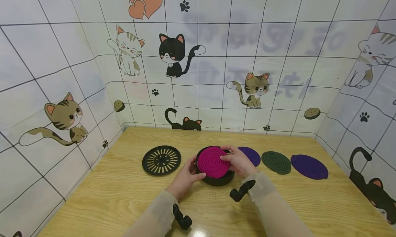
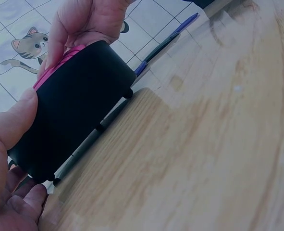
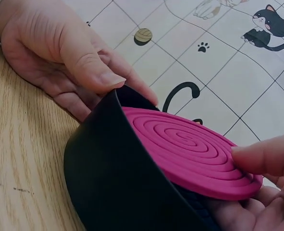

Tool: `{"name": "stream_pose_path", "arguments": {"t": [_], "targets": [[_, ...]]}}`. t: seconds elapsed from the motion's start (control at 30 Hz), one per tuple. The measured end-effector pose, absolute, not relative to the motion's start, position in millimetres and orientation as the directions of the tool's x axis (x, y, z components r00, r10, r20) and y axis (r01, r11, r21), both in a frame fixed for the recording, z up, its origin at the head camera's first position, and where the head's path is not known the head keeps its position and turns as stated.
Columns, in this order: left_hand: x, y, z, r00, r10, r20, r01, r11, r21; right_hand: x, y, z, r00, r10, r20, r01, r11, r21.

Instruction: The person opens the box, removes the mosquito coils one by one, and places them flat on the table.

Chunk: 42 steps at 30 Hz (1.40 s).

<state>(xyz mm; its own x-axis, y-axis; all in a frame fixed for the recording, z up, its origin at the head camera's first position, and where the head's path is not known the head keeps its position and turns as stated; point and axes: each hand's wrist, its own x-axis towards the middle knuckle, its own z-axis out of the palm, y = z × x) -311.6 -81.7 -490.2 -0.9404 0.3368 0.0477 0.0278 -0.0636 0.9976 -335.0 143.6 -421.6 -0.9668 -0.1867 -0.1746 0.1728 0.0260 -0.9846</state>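
In the head view a pink mosquito coil (image 1: 213,162) lies tilted over the mouth of a round black tin (image 1: 219,182). My right hand (image 1: 240,163) pinches the coil's right edge, its thumb on top in the right wrist view, where the far side of the coil (image 3: 180,137) dips inside the rim. Gripping the tin's left side is my left hand (image 1: 185,178); in the left wrist view its thumb is on the wall near the rim and its fingers curl by the base of the tin (image 2: 79,106), which has small feet. Something dark and ridged shows beneath the coil.
A black slotted lid (image 1: 150,161) lies on the wooden table (image 1: 123,195) to the left. To the right are a purple coil (image 1: 252,156), a green coil (image 1: 276,162) and another purple coil (image 1: 309,166). A cat-print wall sheet (image 1: 213,92) closes the back and sides.
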Motion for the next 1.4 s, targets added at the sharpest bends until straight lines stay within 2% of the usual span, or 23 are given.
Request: {"name": "stream_pose_path", "arguments": {"t": [0.5,0.83,1.07,1.4], "targets": [[-311.0,-83.0,-490.2,-0.94,0.34,0.039,0.022,-0.056,0.998,-336.7,146.4,-423.6,-0.967,-0.191,-0.169,0.172,0.003,-0.985],[-312.9,-82.8,-490.7,-0.942,0.332,0.055,0.045,-0.038,0.998,-336.6,150.1,-422.7,-0.967,-0.181,-0.177,0.204,-0.137,-0.969],[-310.8,-82.0,-488.3,-0.941,0.332,0.06,0.037,-0.074,0.997,-333.6,155.6,-422.2,-0.966,-0.191,-0.175,0.218,-0.233,-0.948],[-311.8,-82.5,-489.1,-0.942,0.333,0.025,-0.003,-0.085,0.996,-326.2,175.8,-417.4,-0.959,-0.239,-0.153,0.219,-0.277,-0.936]]}}
